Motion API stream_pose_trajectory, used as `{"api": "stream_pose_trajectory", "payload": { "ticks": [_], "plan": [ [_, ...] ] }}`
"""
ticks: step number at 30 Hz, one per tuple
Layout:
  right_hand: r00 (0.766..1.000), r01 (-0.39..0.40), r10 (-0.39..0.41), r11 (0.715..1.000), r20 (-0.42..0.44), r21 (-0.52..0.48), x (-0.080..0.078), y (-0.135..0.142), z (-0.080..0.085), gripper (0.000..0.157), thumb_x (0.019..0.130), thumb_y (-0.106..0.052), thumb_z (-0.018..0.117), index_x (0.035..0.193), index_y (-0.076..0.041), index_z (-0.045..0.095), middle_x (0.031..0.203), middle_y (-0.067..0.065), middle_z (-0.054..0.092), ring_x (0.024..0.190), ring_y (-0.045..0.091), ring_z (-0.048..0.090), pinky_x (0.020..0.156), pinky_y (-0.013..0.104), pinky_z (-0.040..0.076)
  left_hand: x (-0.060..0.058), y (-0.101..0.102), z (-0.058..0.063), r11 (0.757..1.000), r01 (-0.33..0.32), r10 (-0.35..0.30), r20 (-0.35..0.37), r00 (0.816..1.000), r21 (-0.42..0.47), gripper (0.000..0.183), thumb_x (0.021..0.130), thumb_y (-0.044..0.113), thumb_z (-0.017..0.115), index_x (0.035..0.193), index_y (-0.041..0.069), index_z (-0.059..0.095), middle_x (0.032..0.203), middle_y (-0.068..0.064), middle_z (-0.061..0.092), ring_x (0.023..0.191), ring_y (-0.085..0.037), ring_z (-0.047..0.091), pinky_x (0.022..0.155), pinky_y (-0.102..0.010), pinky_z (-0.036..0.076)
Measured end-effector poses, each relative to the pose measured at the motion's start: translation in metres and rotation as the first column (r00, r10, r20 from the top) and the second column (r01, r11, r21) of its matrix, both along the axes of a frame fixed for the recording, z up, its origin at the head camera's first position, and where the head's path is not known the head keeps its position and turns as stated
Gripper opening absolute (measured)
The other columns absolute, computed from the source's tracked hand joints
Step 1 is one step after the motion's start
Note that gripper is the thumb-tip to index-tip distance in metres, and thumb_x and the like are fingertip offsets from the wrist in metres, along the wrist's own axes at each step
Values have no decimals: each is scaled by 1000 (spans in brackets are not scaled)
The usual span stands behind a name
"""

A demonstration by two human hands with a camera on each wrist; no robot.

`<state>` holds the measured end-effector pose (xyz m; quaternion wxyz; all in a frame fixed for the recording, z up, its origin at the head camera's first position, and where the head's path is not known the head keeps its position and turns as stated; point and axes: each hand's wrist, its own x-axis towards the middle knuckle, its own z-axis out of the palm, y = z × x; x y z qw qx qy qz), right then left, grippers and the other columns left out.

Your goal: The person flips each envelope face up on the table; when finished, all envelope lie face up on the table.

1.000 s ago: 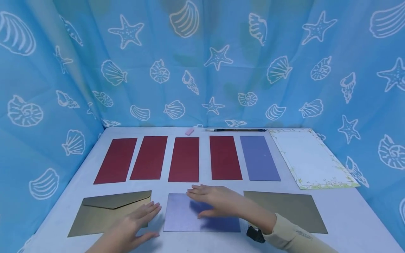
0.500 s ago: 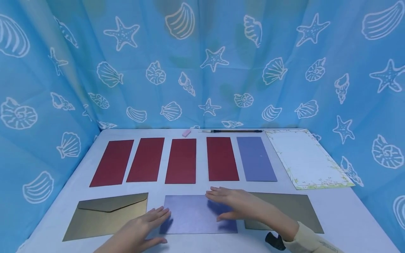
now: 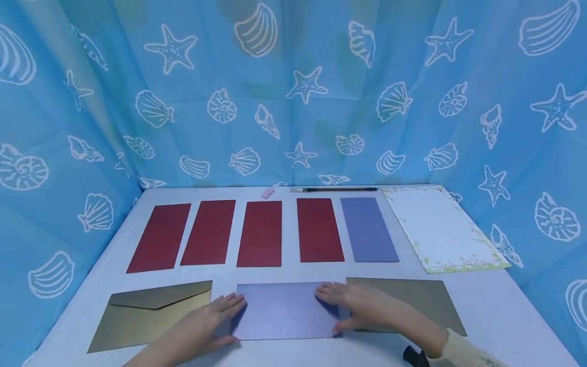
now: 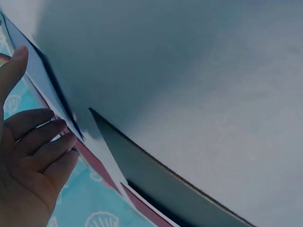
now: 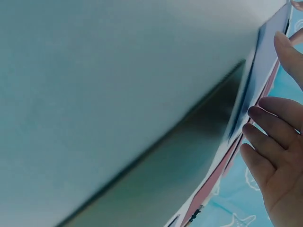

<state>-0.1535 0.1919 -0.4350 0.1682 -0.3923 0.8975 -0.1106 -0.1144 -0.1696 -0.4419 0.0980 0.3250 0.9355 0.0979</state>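
A lavender envelope (image 3: 284, 311) lies flat and crosswise at the front middle of the table, between my two hands. My left hand (image 3: 199, 323) is at its left end, fingers extended, fingertips overlapping the edge. At the opposite end my right hand (image 3: 367, 308) has straight fingers at the far corner and the thumb near the front corner. Both wrist views show relaxed, spread fingers beside the lavender strip. To the left, partly behind my left arm, is a gold envelope (image 3: 147, 321) with its flap side up. Another gold envelope (image 3: 412, 300) lies partly under my right forearm in the head view.
Behind is a row of several dark red envelopes (image 3: 259, 234), ending in an upright lavender one (image 3: 369, 229). A flower-bordered sheet (image 3: 440, 224) lies back right. A brush (image 3: 339, 189) and a pink eraser (image 3: 268, 193) are along the back edge, before a blue curtain (image 3: 298, 117).
My right hand has moved right from over the lavender envelope and lowered to its right end. The left hand has come over to its left end. The head view has shifted slightly.
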Motion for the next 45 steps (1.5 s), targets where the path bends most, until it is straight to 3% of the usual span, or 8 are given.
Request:
{"api": "stream_pose_trajectory", "payload": {
  "ticks": [6, 13, 23, 31, 35, 39, 45],
  "plan": [
    [1000, -11, 11, 1000, 3, 4, 1, 1, -2, 74, 83, -48, 71, 145, -14, 46, 148, -1, 43, 137, 18, 37, 107, 45, 37, -1, 0, -3, 1000, -23, 23, 20, 1000, 2, 71, 81, 49, 72, 136, 6, 56, 137, -12, 55, 124, -31, 52, 88, -41, 52],
    [998, -47, 47, 999, -29, -4, 2, 3, -4, 75, 82, -49, 72, 143, -11, 48, 147, 2, 44, 137, 19, 38, 105, 41, 40, -1, 1, -4, 1000, 7, -7, -24, 1000, -16, 67, 82, 44, 73, 135, 5, 56, 135, -12, 57, 121, -29, 56, 87, -37, 53],
    [997, -68, 68, 998, -36, -8, 4, 6, -3, 79, 82, -57, 66, 143, -11, 47, 148, 2, 43, 137, 20, 37, 105, 41, 40, -2, 1, -2, 998, 33, -37, -72, 997, -54, 64, 87, 49, 66, 134, 6, 58, 134, -11, 57, 119, -28, 57, 88, -39, 53],
    [996, -94, 93, 994, -18, -57, 8, 17, 0, 80, 82, -59, 65, 143, -11, 48, 147, 1, 45, 136, 20, 40, 104, 40, 41, 0, -2, 5, 999, 36, -36, -43, 998, -18, 62, 90, 48, 62, 134, 6, 57, 134, -11, 57, 119, -26, 58, 85, -37, 55],
    [993, -115, 112, 989, -35, -98, 6, 21, 0, 69, 84, -42, 73, 141, -11, 50, 144, 2, 48, 131, 17, 46, 101, 38, 44, 0, -4, 9, 1000, 25, -25, -29, 999, -3, 59, 92, 48, 58, 134, 7, 57, 134, -9, 58, 117, -25, 59, 84, -38, 55],
    [988, -139, 126, 979, -90, -151, 2, 23, -1, 50, 89, -16, 68, 136, -8, 56, 136, 2, 56, 125, 16, 53, 96, 35, 49, -1, -4, 13, 1000, 13, -13, -9, 1000, 12, 57, 93, 48, 57, 134, 8, 58, 132, -9, 59, 116, -25, 60, 84, -39, 55],
    [985, -141, 119, 971, -123, -191, 0, 25, -4, 42, 92, -8, 61, 134, -7, 58, 132, 1, 59, 121, 14, 55, 93, 35, 50, -1, -6, 12, 999, 20, -19, -26, 999, 33, 55, 94, 48, 55, 134, 10, 59, 130, -8, 61, 114, -24, 61, 83, -38, 55]
  ]
}}
